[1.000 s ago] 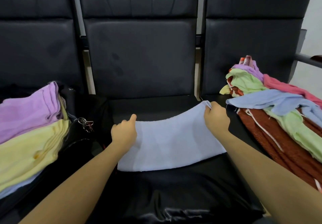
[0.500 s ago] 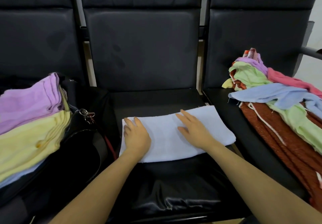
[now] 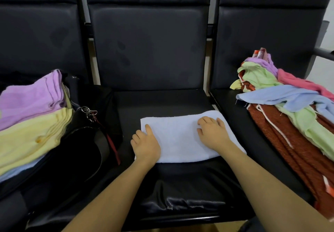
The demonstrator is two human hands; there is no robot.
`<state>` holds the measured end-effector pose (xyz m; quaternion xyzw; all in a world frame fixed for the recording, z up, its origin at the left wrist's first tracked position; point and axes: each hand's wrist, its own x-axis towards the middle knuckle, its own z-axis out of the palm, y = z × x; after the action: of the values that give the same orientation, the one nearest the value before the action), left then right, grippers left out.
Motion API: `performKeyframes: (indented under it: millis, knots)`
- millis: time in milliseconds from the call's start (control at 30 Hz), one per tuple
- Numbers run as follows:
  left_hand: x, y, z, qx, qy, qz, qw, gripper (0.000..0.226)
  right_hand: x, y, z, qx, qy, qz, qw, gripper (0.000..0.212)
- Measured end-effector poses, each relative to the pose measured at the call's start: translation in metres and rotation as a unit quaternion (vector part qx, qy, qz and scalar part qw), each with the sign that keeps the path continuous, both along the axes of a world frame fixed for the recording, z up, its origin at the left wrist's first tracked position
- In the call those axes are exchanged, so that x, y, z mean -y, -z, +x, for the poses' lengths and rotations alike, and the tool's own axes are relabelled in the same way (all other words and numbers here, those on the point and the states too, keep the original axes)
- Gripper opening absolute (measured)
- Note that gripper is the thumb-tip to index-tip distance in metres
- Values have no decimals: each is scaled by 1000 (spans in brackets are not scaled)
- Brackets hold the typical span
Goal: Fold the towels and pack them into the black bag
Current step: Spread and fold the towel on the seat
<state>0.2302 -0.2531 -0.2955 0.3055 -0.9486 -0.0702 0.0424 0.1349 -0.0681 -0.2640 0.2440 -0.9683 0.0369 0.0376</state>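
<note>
Left hand [image 3: 146, 144], lower centre of frame: palm down, fingers spread and flat, gripping nothing. It lies across the left edge of the pale blue towel [image 3: 180, 137], fingertips partly on cloth, knuckles partly over bare seat.

Right hand [image 3: 212, 132], centre right: also palm down and unclenched, fingers slightly curled, pressing on the towel's right part, just inside its far right corner.

Towel: folded to a rough rectangle, flat on the middle seat [image 3: 162, 100]. Far edge runs slightly uphill toward frame right; near edge curves, right corner nearly at the seat's right border. Left edge straight, partly under the left hand.

Open room: bare black seat beyond the towel's far edge up to the backrest; a strip of wrinkled seat between the near edge and the seat's front lip; a narrow bare strip at left between towel and bag.

Left of frame: black bag [image 3: 75, 156] on the neighbouring seat, its mouth open, with a metal clip at the zip. A stack of folded towels [image 3: 30, 123] sits at its far left, purple on top, yellow under, pale blue at the bottom.

Right of frame: a loose pile of unfolded towels [image 3: 289, 109] on the third seat: green, purple, pink, blue over rust-red. Well apart from the right hand; the seat gap lies between.
</note>
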Motion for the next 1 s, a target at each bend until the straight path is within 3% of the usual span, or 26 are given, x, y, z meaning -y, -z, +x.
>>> performKeyframes:
  millis: [267, 467, 600, 733, 800, 900, 1000]
  knots:
    - [2, 2, -1, 2, 50, -11, 999, 59, 4, 11, 4, 25, -30, 137, 990, 62]
    - [21, -20, 9, -13, 95, -92, 991, 41, 30, 18, 13, 57, -28, 152, 986, 66]
    - [45, -49, 15, -62, 117, -243, 961, 41, 69, 26, 25, 156, -37, 52, 986, 59]
    - [54, -61, 23, -59, 146, -264, 952, 39, 90, 16, 28, 256, -50, -178, 949, 45]
    - [49, -65, 26, -56, 165, -258, 950, 43, 85, 12, 26, 219, -30, -273, 936, 34]
    - [35, -73, 16, -95, 212, -249, 940, 48, 66, 2, 25, 100, 23, -249, 963, 23]
    - [3, -91, 8, -55, 231, -165, 957, 34, 43, -13, 25, 84, 79, -248, 962, 24]
